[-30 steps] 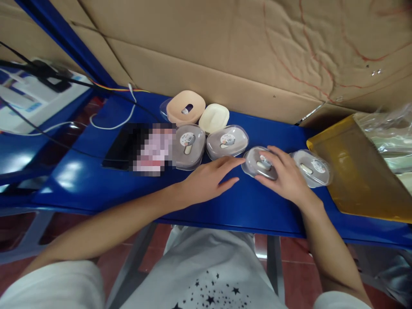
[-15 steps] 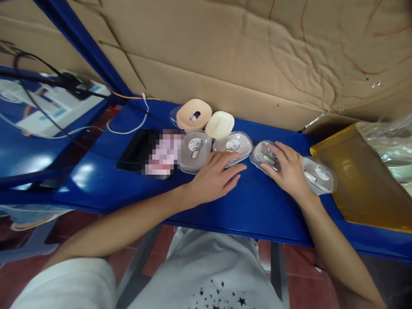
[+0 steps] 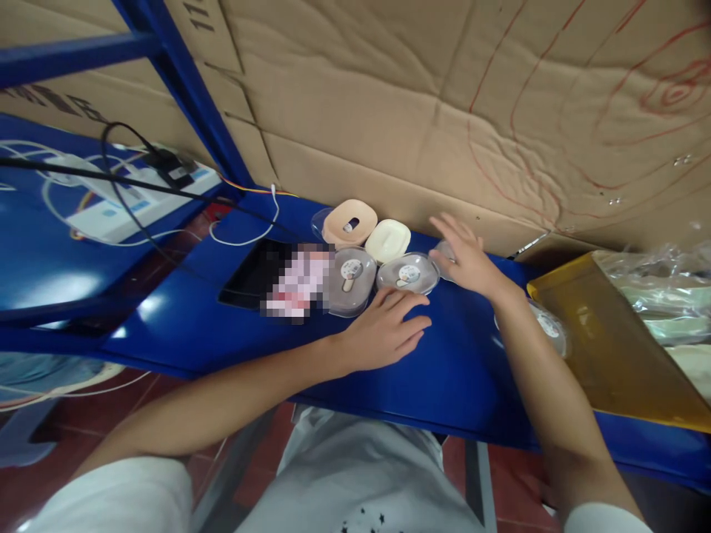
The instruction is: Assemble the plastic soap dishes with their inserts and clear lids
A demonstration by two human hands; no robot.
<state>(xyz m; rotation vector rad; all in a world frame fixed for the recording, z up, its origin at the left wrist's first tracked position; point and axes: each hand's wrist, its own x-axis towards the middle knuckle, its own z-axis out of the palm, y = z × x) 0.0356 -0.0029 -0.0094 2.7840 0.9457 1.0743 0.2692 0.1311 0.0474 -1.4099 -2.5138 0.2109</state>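
Note:
My left hand [image 3: 389, 329] rests on the blue table, fingers apart, beside the front edge of a clear-lidded oval container [image 3: 408, 273]. My right hand [image 3: 464, 255] is raised with spread fingers, its thumb side over another clear container [image 3: 446, 259] that it partly hides; whether they touch I cannot tell. Left of the oval one lies a clear-covered container with a round label [image 3: 349, 281]. Behind these sit a peach container [image 3: 349, 221] and a cream one [image 3: 387, 241]. One more clear container [image 3: 549, 329] is partly hidden behind my right forearm.
A black tray [image 3: 249, 274] with a blurred-out item is on the left. Power strips [image 3: 144, 203] and cables lie farther left. At the right stands a yellow-edged box [image 3: 600, 333] by plastic-wrapped items [image 3: 655, 289]. Cardboard [image 3: 389, 111] lines the back.
My right hand has moved back and left, and the clear container near it now sits farther back, close to the oval one. My left hand has stayed nearly in place. The view has shifted slightly.

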